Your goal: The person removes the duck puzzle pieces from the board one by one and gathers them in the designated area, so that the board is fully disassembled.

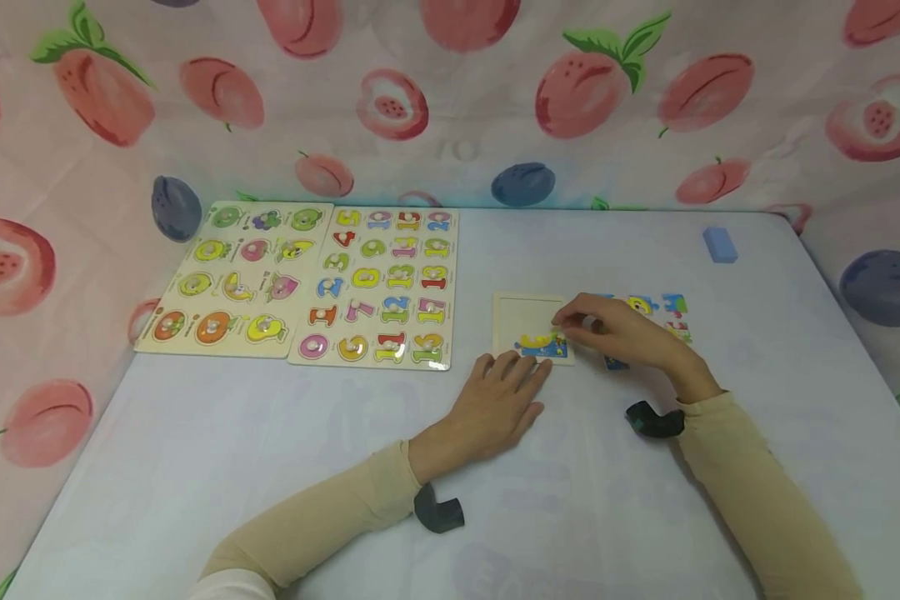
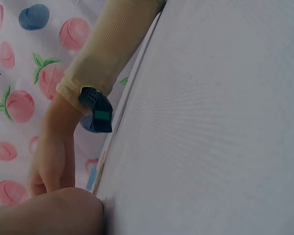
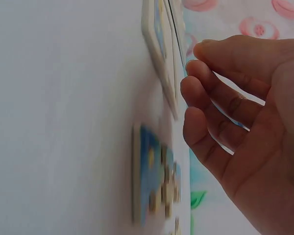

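Note:
A small wooden puzzle tray [image 1: 528,305] lies right of centre, a strip of blue and yellow pieces [image 1: 537,345] along its lower side. My left hand [image 1: 495,408] rests palm down in front of it, the spread fingertips at its near edge. In the left wrist view only a rounded part of that hand [image 2: 54,213] shows. My right hand [image 1: 621,329] is over the tray's right side with bent fingers, thumb and index tips close together. No piece shows between those fingers [image 3: 196,90] in the right wrist view. Loose jigsaw pieces [image 1: 675,304] lie beyond this hand, partly covered by it.
Left of the tray lie a number peg board [image 1: 378,287] and a fruit peg board [image 1: 232,279], side by side. A blue block [image 1: 720,245] sits near the far right corner of the white table [image 1: 330,467]. Fruit-patterned cloth [image 1: 450,108] hangs behind.

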